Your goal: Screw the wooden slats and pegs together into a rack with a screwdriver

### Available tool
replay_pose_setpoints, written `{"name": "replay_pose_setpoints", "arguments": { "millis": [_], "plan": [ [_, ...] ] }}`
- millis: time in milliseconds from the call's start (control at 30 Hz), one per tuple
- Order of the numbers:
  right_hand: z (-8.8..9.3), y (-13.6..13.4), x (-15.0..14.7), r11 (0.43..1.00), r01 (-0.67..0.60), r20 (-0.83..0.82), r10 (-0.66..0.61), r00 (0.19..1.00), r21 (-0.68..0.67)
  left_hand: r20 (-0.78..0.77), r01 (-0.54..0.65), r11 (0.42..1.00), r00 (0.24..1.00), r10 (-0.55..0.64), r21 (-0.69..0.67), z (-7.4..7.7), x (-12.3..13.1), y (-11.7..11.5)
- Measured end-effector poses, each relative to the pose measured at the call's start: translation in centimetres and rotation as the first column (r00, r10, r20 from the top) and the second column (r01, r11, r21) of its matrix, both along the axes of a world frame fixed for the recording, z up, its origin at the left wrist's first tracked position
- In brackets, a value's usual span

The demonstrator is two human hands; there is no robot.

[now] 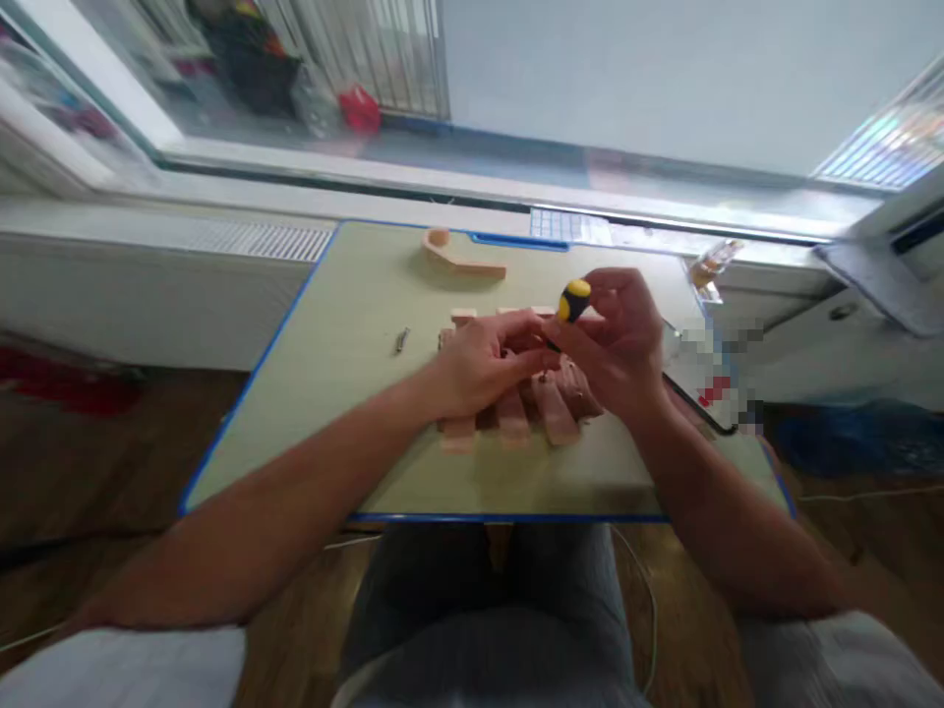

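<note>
My right hand is closed around a short yellow-and-black screwdriver, its handle tilted up and its tip hidden among the fingers. From the left, my left hand reaches over a wooden piece with several pale slats lying across it. The left thumb and fingers come together close to the screwdriver's lower end; whatever they pinch is covered. Both hands sit just above or on the slatted wood, which they partly hide. A small metal screw or bit lies to the left of it.
A curved wooden part rests near the table's back edge. The light tabletop has a blue rim. On the right are a dark-edged flat object, partly pixelated, and a clear packet. A window and sill stand behind.
</note>
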State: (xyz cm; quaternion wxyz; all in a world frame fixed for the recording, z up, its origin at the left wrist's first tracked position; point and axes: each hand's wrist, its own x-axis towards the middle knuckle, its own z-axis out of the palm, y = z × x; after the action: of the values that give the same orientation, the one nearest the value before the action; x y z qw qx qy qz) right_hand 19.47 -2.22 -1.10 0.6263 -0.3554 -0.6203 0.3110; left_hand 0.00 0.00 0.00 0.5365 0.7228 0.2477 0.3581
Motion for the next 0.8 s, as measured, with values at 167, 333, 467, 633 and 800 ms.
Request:
{"name": "replay_pose_setpoints", "arguments": {
  "millis": [167, 333, 467, 633, 800],
  "plan": [
    [0.4, -0.4, 0.3, 1.000, -0.028, 0.009, 0.028, 1.000, -0.006, -0.027, -0.019, 1.000, 0.999, 0.020, 0.023, 0.0, -0.1, -0.1],
    [1.1, -0.8, 0.7, 0.994, -0.094, 0.000, 0.094, 0.996, -0.061, -0.057, -0.023, 1.000, 0.998, 0.023, 0.009, 0.1, -0.1, 0.0],
    [1.1, -0.6, 0.7, 0.995, -0.074, -0.012, 0.073, 0.997, -0.066, -0.066, -0.009, 1.000, 0.998, 0.011, 0.019, 0.2, -0.1, 0.0],
    [0.6, -0.3, 0.6, 0.998, -0.043, 0.000, 0.043, 0.999, -0.035, -0.055, -0.003, 1.000, 0.998, 0.004, 0.012, 0.1, -0.2, 0.1],
    [0.0, 0.1, 0.4, 1.000, -0.002, 0.011, 0.002, 1.000, 0.024, -0.042, -0.020, 0.999, 0.999, 0.019, -0.032, -0.2, -0.1, 0.1]
  ]
}}
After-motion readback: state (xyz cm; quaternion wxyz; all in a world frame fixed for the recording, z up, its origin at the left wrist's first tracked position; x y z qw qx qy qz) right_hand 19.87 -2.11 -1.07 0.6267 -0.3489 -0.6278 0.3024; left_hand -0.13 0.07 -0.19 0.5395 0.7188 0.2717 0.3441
